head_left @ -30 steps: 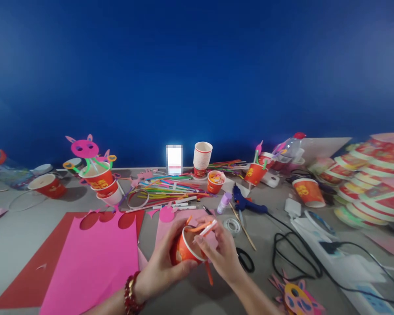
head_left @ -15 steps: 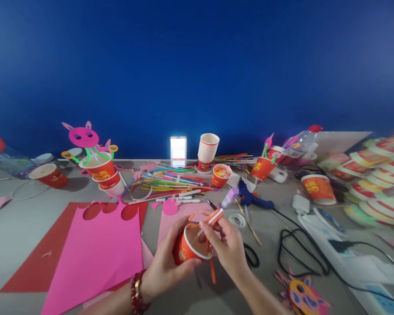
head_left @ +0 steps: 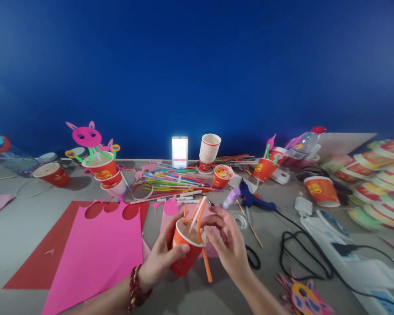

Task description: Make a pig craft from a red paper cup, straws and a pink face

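Cup [head_left: 185, 251] near desk's front edge, clasped in left hand [head_left: 160, 258]. Right hand [head_left: 228, 243] beside rim, fingers loosely curled, pinching straw [head_left: 200, 218].

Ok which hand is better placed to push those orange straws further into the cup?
Probably the right hand: its fingertips sit right at the orange straws above the rim. The left hand is wrapped round the red paper cup, holding it steady.
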Available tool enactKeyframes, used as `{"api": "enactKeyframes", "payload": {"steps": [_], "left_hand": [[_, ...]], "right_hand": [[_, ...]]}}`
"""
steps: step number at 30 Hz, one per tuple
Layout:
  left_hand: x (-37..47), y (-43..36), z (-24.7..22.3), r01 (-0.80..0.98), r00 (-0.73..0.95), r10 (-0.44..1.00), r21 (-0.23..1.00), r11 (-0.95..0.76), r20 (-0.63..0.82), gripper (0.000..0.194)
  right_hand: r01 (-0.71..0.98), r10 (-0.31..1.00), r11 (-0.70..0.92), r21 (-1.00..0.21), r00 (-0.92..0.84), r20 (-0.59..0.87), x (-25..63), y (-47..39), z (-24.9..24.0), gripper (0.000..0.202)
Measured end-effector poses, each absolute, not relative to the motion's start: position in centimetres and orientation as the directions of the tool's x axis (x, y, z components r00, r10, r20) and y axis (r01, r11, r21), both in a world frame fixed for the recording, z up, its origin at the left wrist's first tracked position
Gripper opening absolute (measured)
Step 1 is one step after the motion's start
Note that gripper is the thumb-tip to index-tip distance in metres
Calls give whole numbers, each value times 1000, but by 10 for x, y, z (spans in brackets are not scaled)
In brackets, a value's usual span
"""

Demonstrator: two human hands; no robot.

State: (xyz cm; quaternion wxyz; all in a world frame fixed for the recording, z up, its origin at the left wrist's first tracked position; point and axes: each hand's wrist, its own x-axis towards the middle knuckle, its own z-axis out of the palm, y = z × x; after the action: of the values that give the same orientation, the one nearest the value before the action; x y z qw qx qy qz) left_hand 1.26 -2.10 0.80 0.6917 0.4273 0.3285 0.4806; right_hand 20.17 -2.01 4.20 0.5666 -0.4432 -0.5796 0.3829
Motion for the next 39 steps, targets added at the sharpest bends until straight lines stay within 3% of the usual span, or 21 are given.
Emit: {"api": "enactKeyframes", "payload": {"steps": [2, 5, 8, 13, 20, 28, 30, 35, 39], "left_hand": [[11, -18, 10, -463, 312, 946, 857, 227, -82, 70], [9, -15, 13, -523, 308, 948, 820, 234, -75, 65], [7, -14, 14, -546, 324, 944, 803, 240, -63, 62], [7, -13, 18, -559, 357, 933, 789, 255, -49, 63], [6, -12, 20, -537, 335, 940, 806, 247, -65, 73], [2, -11, 15, -492, 313, 948, 844, 215, -59, 71], [2, -10, 16, -494, 324, 945, 843, 214, -50, 71], [1, -9, 17, -498, 315, 949, 845, 194, -33, 67], [0, -9, 13, -491, 310, 951, 852, 180, -22, 68]], "right_hand": [[117, 902, 431, -895, -19, 432, 205, -21, 45, 15], [218, 799, 600, -770, -210, 564, 208, -21, 50, 24], [283, 737, 674, -682, -321, 595, 206, -21, 53, 30], [271, 683, 730, -627, -329, 652, 203, -18, 50, 23], [227, 683, 728, -646, -321, 657, 204, -17, 52, 21], [222, 675, 728, -649, -401, 620, 208, -14, 57, 30], [235, 649, 756, -611, -391, 653, 209, -14, 57, 30], [348, 508, 854, -388, -395, 765, 213, -16, 54, 29], [350, 513, 853, -386, -437, 738, 214, -16, 54, 23]]}}
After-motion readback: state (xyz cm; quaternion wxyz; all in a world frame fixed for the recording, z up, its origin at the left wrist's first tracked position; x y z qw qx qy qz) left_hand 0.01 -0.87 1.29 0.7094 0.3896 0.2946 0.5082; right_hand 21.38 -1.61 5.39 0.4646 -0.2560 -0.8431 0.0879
